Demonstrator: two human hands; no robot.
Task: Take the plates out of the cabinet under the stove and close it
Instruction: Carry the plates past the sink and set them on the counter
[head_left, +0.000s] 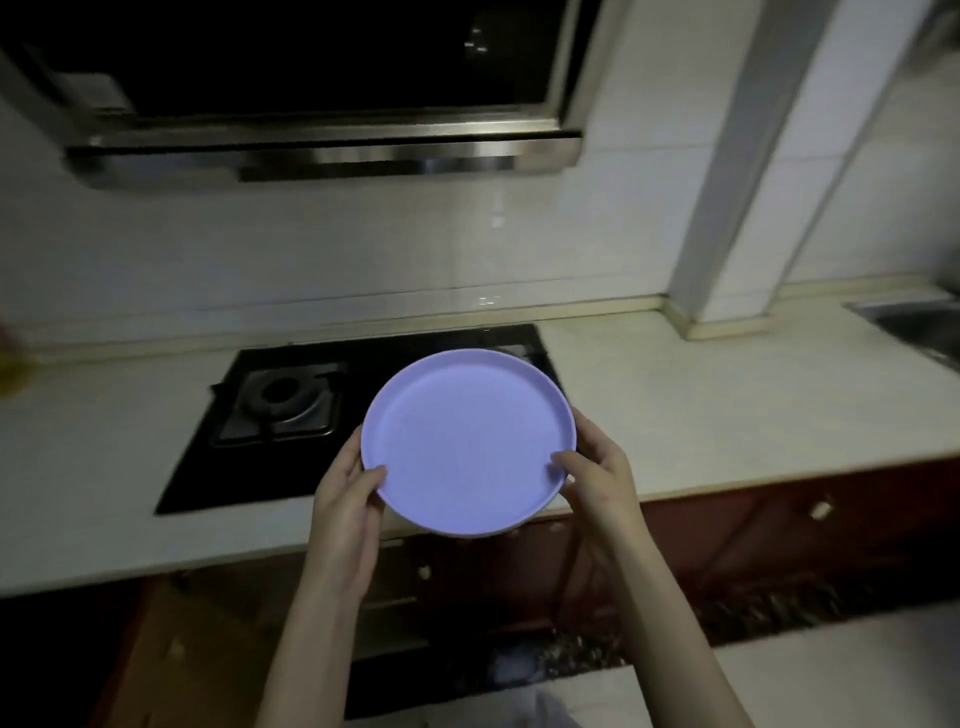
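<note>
The plate (469, 441) is held level above the counter's near edge, partly over the stove (291, 400). The left hand (345, 499) and right hand (597, 478) each pinch its rim, thumbs on top. Best keep it level and set it on the bare counter (701, 405) to the right, clear of the burner.

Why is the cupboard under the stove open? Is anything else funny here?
The cupboard door under the stove hangs open at lower left, because plates are being taken out. Both hands, left and right, hold a purple plate level above the counter edge. Nothing looks spilled or broken.
</note>
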